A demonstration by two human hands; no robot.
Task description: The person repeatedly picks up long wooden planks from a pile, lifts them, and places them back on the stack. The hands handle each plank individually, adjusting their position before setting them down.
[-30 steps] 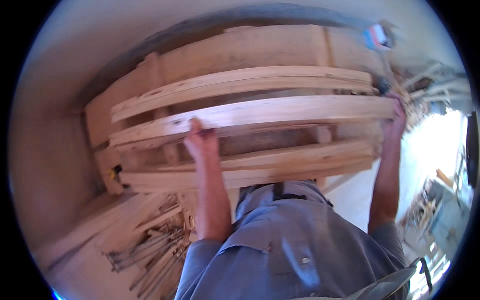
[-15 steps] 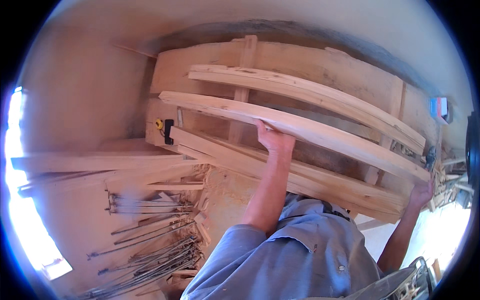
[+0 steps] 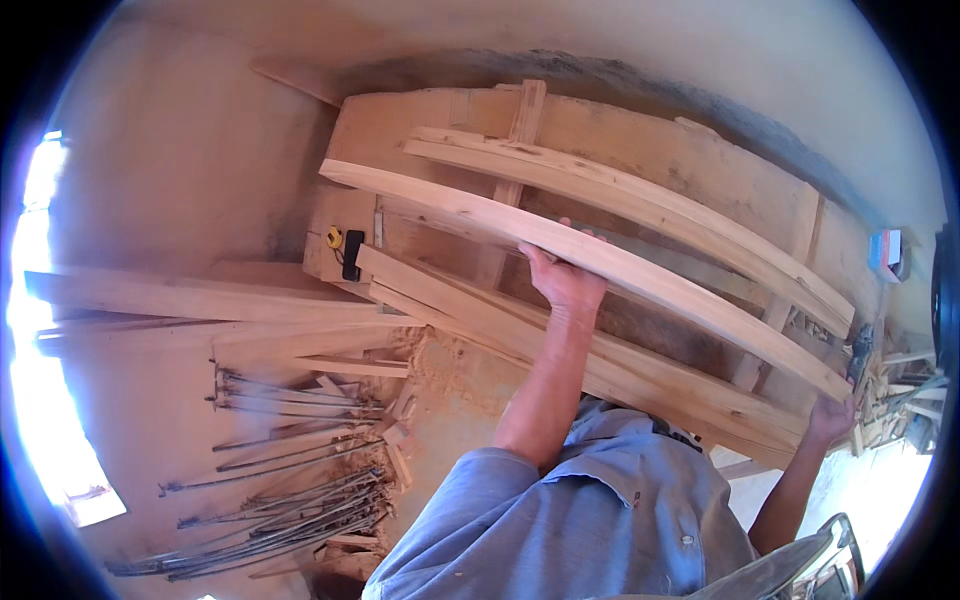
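Observation:
A long pale wooden beam point(image 3: 480, 212) is held up over the workbench point(image 3: 390, 120), slanting from upper left to lower right. My left hand point(image 3: 570, 280) grips it near the middle, thumb on the near side and fingertips showing over the far edge. At the beam's right end, my right hand point(image 3: 830, 415) is closed around the tip. Behind it, a second beam point(image 3: 640, 205) rests across two wooden crosspieces point(image 3: 527, 112). Closer to my body, more thick boards point(image 3: 640, 365) lie along the bench's front side.
On the bench's left end are a yellow tape measure point(image 3: 334, 237) and a black phone-like object point(image 3: 353, 255). Several long bar clamps point(image 3: 290, 530) lie at lower left, below long planks point(image 3: 200, 300). A blue, red and white box point(image 3: 885, 255) sits far right, above wood scraps point(image 3: 905, 390).
The held beam has risen slightly at its left end and turned a little, so the left fingertips now show beyond it. The whole view has shifted slightly.

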